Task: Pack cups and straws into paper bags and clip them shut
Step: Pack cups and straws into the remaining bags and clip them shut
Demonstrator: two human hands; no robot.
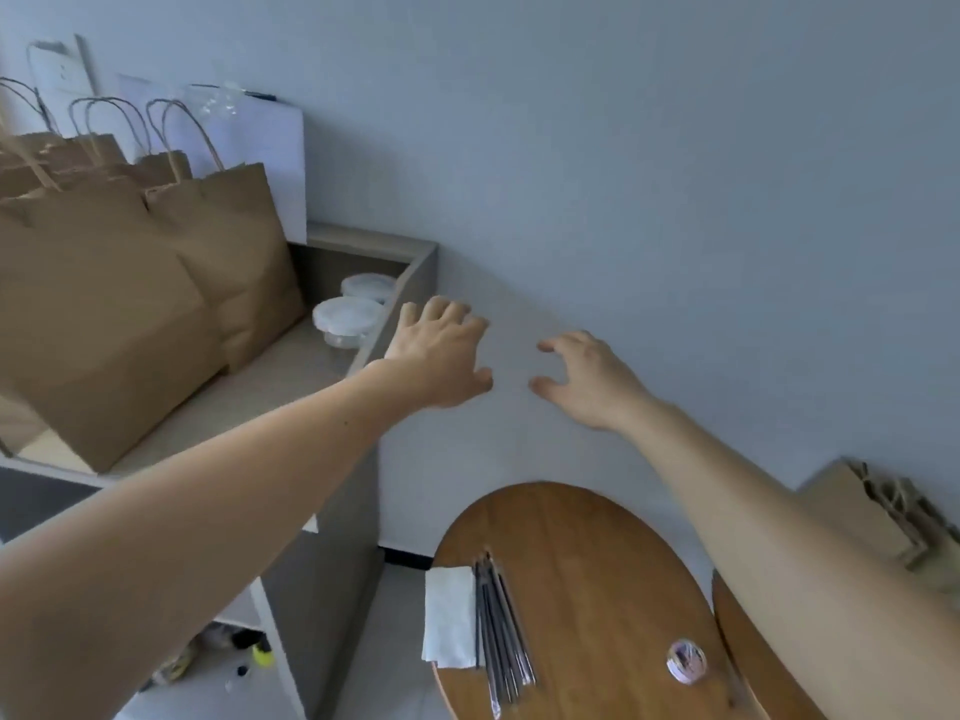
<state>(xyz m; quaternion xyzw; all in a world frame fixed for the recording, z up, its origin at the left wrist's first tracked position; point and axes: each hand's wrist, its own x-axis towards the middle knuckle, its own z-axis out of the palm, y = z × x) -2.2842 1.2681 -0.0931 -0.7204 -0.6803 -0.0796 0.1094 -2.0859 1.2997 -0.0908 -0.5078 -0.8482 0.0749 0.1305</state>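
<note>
Bags (pixel 156 283) are stood upper left, cups (pixel 345 317) and straws (pixel 501 631) are left unpacked, and nothing is held in left hand (pixel 439 350) or right hand (pixel 587 379), fingers (pixel 441 310) spread.

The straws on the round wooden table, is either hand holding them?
No, the left hand and right hand are both empty, held out toward the wall, away from the straws.

Two lidded cups (pixel 347 317), one white napkin (pixel 449 615), two wooden tables (pixel 587 553).
</note>
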